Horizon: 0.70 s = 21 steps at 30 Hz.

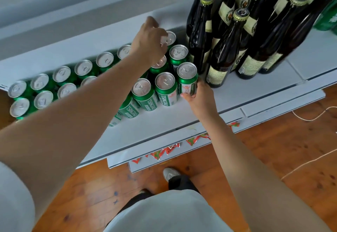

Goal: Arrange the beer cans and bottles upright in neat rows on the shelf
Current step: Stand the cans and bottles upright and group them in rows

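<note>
Several green beer cans (165, 89) stand upright in rows on the white shelf (237, 93). My left hand (148, 42) reaches over them to the back, and its fingertips grip the top of a rear can (170, 38). My right hand (197, 95) holds the front right can (187, 78) by its side, next to the bottles. Several dark brown beer bottles (224, 49) with cream labels stand upright in a cluster to the right of the cans. My left forearm hides part of the can rows.
A green pack (328, 18) sits at the far right of the shelf. The upper shelf's underside (91, 3) hangs close above the back row. Price strips with red tags (164, 151) line the shelf front. Below lies wooden floor (273, 158) with a thin cord (310, 116), and my shoe (170, 174).
</note>
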Each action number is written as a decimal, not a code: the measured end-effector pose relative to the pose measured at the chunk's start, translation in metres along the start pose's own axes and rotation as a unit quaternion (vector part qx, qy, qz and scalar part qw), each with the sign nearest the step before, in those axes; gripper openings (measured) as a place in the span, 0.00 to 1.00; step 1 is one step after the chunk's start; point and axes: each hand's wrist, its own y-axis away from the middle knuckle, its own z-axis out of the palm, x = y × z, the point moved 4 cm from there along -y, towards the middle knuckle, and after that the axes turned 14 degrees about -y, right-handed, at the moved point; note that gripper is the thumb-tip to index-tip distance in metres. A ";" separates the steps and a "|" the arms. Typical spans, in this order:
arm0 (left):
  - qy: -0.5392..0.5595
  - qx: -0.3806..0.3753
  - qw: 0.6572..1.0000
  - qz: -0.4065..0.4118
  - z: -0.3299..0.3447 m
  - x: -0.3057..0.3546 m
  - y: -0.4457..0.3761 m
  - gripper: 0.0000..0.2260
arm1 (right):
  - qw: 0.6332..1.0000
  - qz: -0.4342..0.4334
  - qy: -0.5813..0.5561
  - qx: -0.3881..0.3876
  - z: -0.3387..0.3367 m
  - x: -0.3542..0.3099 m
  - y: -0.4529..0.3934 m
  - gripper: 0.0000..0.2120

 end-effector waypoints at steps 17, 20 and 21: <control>-0.050 -0.007 0.931 -0.362 -0.013 -0.114 0.236 0.37 | 0.994 -0.006 -0.074 0.078 0.015 -0.064 0.055 0.55; -0.039 -0.097 0.925 -0.365 0.004 -0.123 0.251 0.41 | 0.995 0.008 -0.054 0.083 0.023 -0.066 0.049 0.56; -0.036 -0.100 0.929 -0.354 0.003 -0.123 0.252 0.40 | 0.996 0.011 -0.049 0.076 0.024 -0.064 0.048 0.56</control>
